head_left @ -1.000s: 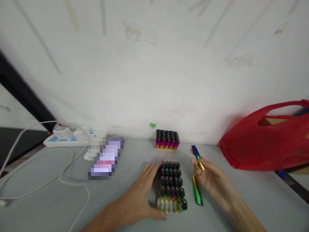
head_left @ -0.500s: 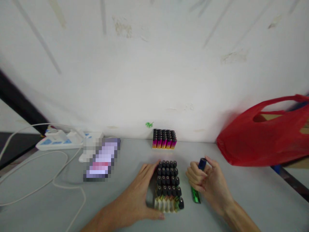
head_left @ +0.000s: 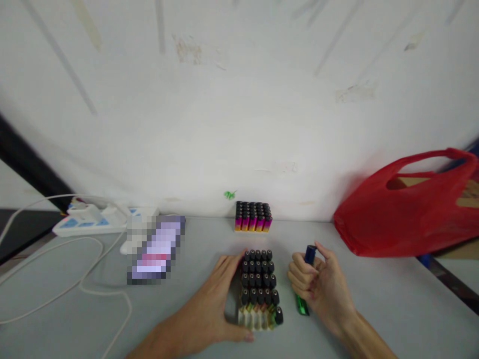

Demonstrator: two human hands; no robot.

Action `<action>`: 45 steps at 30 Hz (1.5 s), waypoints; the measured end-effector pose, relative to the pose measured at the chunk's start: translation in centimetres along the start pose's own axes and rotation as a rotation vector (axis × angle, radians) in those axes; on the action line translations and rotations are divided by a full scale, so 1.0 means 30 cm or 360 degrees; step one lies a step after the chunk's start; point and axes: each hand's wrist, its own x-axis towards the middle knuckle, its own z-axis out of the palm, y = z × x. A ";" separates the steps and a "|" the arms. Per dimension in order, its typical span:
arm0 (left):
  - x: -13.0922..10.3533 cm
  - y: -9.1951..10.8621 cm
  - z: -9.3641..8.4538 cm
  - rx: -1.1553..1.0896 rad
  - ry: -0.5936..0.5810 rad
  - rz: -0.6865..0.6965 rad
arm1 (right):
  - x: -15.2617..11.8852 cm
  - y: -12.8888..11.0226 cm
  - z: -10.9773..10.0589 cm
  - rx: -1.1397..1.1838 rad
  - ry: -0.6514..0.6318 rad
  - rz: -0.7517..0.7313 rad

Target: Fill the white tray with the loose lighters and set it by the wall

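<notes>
My left hand (head_left: 211,299) curves along the left side of a pale slotted tray (head_left: 258,321), thumb at its front edge and fingertips by its far left corner. Rows of black-topped lighters (head_left: 259,279) stand upright in this tray. Its front row has bare slots and one lighter (head_left: 279,315) at the right end. To the right of the tray, my right hand (head_left: 318,279) is closed around a lighter (head_left: 310,254) with a dark blue upper end and a shiny green lower end. The thumb is beside the top of that lighter; its middle is hidden by my fingers.
A second block of lighters (head_left: 253,219), purple and yellow with black tops, stands by the wall. At the left are a blurred-out phone (head_left: 159,249), a white power strip (head_left: 90,222) and loose white cables (head_left: 101,247). A red bag (head_left: 404,209) sits at the right.
The whole view has shifted slightly. Both hands keep nearly the same pose, the left at the tray and the right around the blue-green lighter.
</notes>
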 end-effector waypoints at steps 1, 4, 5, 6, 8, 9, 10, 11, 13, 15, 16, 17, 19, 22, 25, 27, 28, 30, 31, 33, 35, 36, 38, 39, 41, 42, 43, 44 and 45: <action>0.000 0.000 0.000 0.0002 0.0000 -0.0001 | -0.002 0.001 0.002 -0.0005 -0.0005 0.0000; -0.001 0.002 -0.002 0.0006 -0.0006 -0.0006 | -0.007 0.010 0.008 -0.0036 -0.0006 0.0006; -0.001 0.002 -0.003 0.0007 -0.0012 -0.0013 | -0.007 0.014 0.009 -0.0044 -0.0010 0.0010; -0.001 0.003 -0.003 0.0007 -0.0016 -0.0021 | -0.007 0.018 0.009 -0.0046 -0.0016 0.0015; -0.002 0.003 -0.002 0.0006 -0.0023 -0.0044 | -0.006 0.028 0.006 -0.0037 -0.0028 0.0026; -0.003 0.002 -0.002 0.0004 -0.0021 -0.0054 | -0.005 0.032 0.004 -0.0029 -0.0034 0.0031; -0.003 0.001 -0.001 0.0003 -0.0018 -0.0059 | -0.005 0.036 0.002 -0.0021 -0.0036 0.0036; -0.003 0.000 -0.001 0.0004 -0.0015 -0.0060 | -0.004 0.040 0.001 -0.0014 -0.0040 0.0040; -0.003 -0.002 0.000 0.0016 -0.0009 -0.0055 | -0.003 0.046 -0.002 0.0000 -0.0030 0.0032; -0.002 -0.003 0.000 0.0026 -0.0005 -0.0038 | -0.002 0.049 -0.001 0.0003 0.0012 0.0002; -0.002 -0.003 0.000 0.0027 -0.0004 -0.0029 | -0.001 0.049 0.001 0.0001 0.0031 -0.0013; -0.002 -0.004 0.000 0.0027 -0.0003 -0.0021 | 0.000 0.048 0.003 -0.0003 0.0041 -0.0019; -0.002 -0.007 0.001 0.0028 -0.0005 -0.0016 | 0.000 0.046 0.009 -0.0011 0.0032 -0.0009; -0.002 -0.010 0.003 0.0038 -0.0015 -0.0022 | -0.001 0.041 0.018 -0.0015 -0.0011 0.0015; -0.001 -0.010 0.003 0.0049 -0.0016 -0.0017 | -0.003 0.041 0.022 -0.0013 -0.0022 0.0036; 0.000 -0.010 0.003 0.0051 -0.0011 -0.0006 | -0.002 0.042 0.022 -0.0012 -0.0017 0.0054; 0.000 -0.011 0.003 0.0050 -0.0009 -0.0001 | -0.001 0.043 0.021 -0.0016 -0.0014 0.0059; 0.000 -0.013 0.004 0.0047 -0.0010 0.0005 | 0.002 0.045 0.018 -0.0031 -0.0005 0.0062; 0.000 -0.015 0.004 0.0047 -0.0011 0.0002 | 0.002 0.046 0.016 -0.0037 -0.0002 0.0062; 0.000 -0.019 0.007 0.0046 -0.0011 -0.0014 | 0.000 0.050 0.012 -0.0042 -0.0002 0.0067; 0.001 -0.022 0.009 0.0046 -0.0010 -0.0018 | -0.005 0.055 0.007 -0.0050 0.0011 0.0062; 0.002 -0.023 0.010 0.0047 -0.0008 -0.0017 | -0.008 0.058 0.006 -0.0059 0.0016 0.0054; 0.002 -0.025 0.009 0.0049 -0.0010 -0.0010 | -0.012 0.064 0.004 -0.0077 0.0028 0.0030; 0.001 -0.024 0.008 0.0051 -0.0008 -0.0008 | -0.012 0.067 0.004 -0.0085 0.0036 0.0013; -0.001 -0.023 0.005 0.0049 0.0000 -0.0013 | -0.010 0.069 0.009 -0.0112 0.0072 -0.0019; -0.002 -0.021 0.004 0.0044 0.0002 -0.0015 | -0.008 0.069 0.012 -0.0137 0.0097 -0.0027; -0.003 -0.020 0.003 0.0037 0.0004 -0.0014 | -0.006 0.068 0.017 -0.0169 0.0126 -0.0032; -0.003 -0.018 0.002 0.0029 0.0008 -0.0009 | -0.005 0.065 0.024 -0.0210 0.0156 -0.0039; -0.003 -0.016 0.002 0.0021 0.0009 -0.0002 | -0.005 0.063 0.031 -0.0263 0.0189 -0.0058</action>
